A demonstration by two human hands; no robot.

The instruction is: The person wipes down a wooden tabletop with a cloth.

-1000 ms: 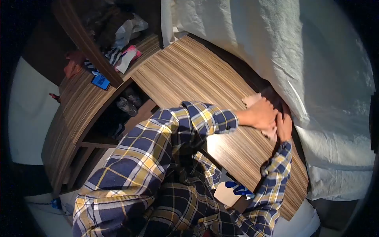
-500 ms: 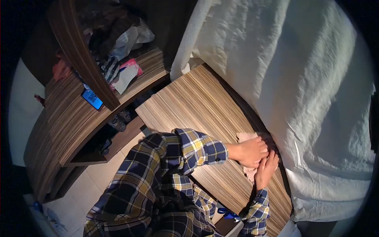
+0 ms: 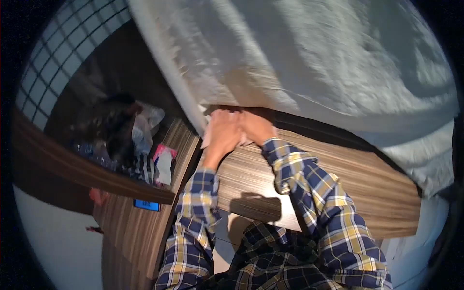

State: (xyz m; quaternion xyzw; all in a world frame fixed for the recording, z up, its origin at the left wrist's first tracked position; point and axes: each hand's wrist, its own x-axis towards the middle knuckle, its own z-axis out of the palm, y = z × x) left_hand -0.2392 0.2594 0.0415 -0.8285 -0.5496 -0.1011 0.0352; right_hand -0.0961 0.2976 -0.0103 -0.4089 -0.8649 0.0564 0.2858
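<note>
My left hand point(image 3: 225, 134) presses down on a pale pink cloth point(image 3: 245, 140) at the far left corner of a striped wood-grain tabletop point(image 3: 348, 169). Close against it, my right hand point(image 3: 257, 127) bears on the same cloth from the right. Folds of the cloth show between my hands and along the left hand's outer edge. The fingers of both hands bend over the cloth, and their tips are partly hidden near the curtain's lower hem.
A whitish curtain point(image 3: 314, 58) hangs along the tabletop's far edge. On the left stands a wood-grain unit point(image 3: 123, 222) holding a phone point(image 3: 147, 205) with a lit screen, a pink-and-white packet point(image 3: 166, 162) and a clear plastic bag point(image 3: 141, 133). A dark curved panel point(image 3: 96, 166) crosses it.
Both hands have moved with the cloth along the tabletop's curtain-side edge to its far left corner. The camera view has turned, and both arms now stretch forward.
</note>
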